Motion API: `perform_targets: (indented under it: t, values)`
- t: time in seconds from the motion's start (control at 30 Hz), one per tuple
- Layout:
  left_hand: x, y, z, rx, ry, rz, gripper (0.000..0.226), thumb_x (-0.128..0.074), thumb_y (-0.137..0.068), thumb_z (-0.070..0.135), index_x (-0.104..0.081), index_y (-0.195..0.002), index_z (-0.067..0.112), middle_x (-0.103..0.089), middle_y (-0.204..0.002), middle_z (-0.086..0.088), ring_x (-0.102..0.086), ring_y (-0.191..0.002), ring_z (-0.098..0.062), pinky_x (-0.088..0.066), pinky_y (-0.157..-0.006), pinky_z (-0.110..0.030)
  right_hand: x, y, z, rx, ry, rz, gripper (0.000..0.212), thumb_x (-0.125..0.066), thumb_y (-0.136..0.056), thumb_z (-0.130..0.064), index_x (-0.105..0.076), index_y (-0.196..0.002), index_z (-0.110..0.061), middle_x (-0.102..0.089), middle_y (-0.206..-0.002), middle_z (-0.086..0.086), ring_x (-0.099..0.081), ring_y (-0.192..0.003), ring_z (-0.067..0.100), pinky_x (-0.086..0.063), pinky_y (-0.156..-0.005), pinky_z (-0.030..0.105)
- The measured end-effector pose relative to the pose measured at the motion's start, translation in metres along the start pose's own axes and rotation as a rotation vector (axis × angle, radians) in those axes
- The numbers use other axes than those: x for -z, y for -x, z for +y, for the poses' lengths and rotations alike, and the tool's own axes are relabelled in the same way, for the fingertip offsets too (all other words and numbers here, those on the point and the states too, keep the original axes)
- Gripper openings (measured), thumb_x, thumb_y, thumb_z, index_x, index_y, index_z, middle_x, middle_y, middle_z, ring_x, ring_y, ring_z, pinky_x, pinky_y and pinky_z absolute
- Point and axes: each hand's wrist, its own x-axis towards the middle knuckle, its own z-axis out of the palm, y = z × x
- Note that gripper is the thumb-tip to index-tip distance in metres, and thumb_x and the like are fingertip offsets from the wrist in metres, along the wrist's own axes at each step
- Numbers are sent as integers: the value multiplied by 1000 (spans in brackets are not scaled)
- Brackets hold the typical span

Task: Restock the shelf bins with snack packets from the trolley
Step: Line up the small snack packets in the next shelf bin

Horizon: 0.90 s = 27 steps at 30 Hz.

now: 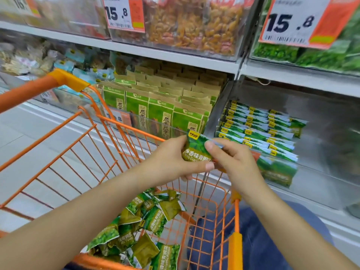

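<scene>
Green snack packet (195, 148) sits pinched between our left hand (171, 160) and right hand (231, 158), above the orange trolley (124, 133), near the right shelf bin (321, 184) holding matching packets.

- Left hand (171, 158), centre of frame, fingers curled, pinching.
- Right hand (233, 160), just right of it, thumb and fingers pinching.
- Both bare forearms rise from the lower corners.

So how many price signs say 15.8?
2. One price sign hangs on the bin of orange snacks, top middle; the other hangs on the green bin, top right. Blurry signs further left can't be read.
</scene>
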Motion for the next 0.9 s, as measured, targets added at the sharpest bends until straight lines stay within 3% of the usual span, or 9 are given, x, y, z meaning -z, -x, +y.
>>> perform_targets:
  t: [0.07, 0.17, 0.27, 0.4, 0.5, 0.57, 0.63, 0.77, 0.9]
  values:
    - [-7, 1, 6, 19, 108, 13, 20, -75, -80, 18, -61, -92, 25, -72, -81, 2, -68, -63, -11, -54, -54, -24, 9, -1, 0, -17, -48, 53, 20, -62, -87, -40, -72, -77, -25, -62, -70, 12, -60, -67, 28, -55, -65, 44]
    - [-15, 0, 11, 42, 209, -33, 11, -66, -87, 24, -64, -97, 23, -74, -90, 5, -72, -81, -11, -54, -59, -22, 25, -2, -2, -29, -23, 118, 29, -62, -88, -34, -67, -70, -12, -53, -64, 10, -55, -59, 10, -52, -57, 25]
    - [-26, -4, 14, 63, 288, -66, 27, -55, -92, 32, -68, -105, 12, -73, -100, 4, -70, -85, -7, -56, -65, -26, 40, 1, -1, 6, 34, 116, 46, -64, -86, -43, -57, -63, -3, -40, -59, 13, -45, -58, 14, -48, -54, 25]
    - [-43, -26, 17, -12, 187, -13, 33, -54, -95, 31, -68, -86, 2, -59, -76, -9, -56, -73, -10, -56, -68, -35, 63, 8, -4, -92, -3, 114, 29, -69, -77, -39, -64, -78, -11, -48, -65, 10, -49, -59, 11, -48, -55, 24]
    - [-68, -50, 20, -132, -5, 8, 53, -47, -94, 52, -65, -97, 3, -58, -76, -13, -54, -76, -16, -46, -66, -33, 92, 13, -9, -137, -27, 78, 13, -71, -79, -11, -66, -89, -18, -69, -74, -8, -60, -66, 2, -47, -56, 17]
    - [-86, -67, 13, -273, -449, 28, 66, -28, -93, 65, -56, -126, 15, -66, -110, -3, -55, -108, -19, -39, -90, -32, 121, 13, -7, -112, -16, 191, 21, -69, -79, 1, -65, -89, -17, -70, -70, -15, -61, -66, -4, -48, -58, 15]
    - [-98, -81, 1, -379, -780, 77, 75, -11, -90, 65, -35, -146, 21, -48, -143, 0, -34, -137, -20, -15, -112, -33, 152, 6, 4, -78, 115, 399, 21, -70, -79, 0, -65, -91, -17, -70, -73, -12, -64, -70, 1, -53, -66, 23]
    - [-110, -94, -15, -301, -834, 145, 78, -9, -89, 63, -47, -139, 17, -55, -136, -1, -43, -130, -22, -12, -110, -34, 215, -28, 47, -320, 695, 633, 31, -70, -83, -19, -64, -113, -13, -67, -101, 10, -63, -99, 28, -45, -79, 31]
    - [-110, -93, -17, -374, -849, 168, 64, -21, -95, 57, -59, -125, 15, -64, -117, -2, -55, -113, -24, -21, -104, -34, 246, -69, 85, -597, 776, 590, 32, -67, -85, -15, -62, -115, -6, -65, -115, 17, -60, -107, 33, -44, -78, 30]
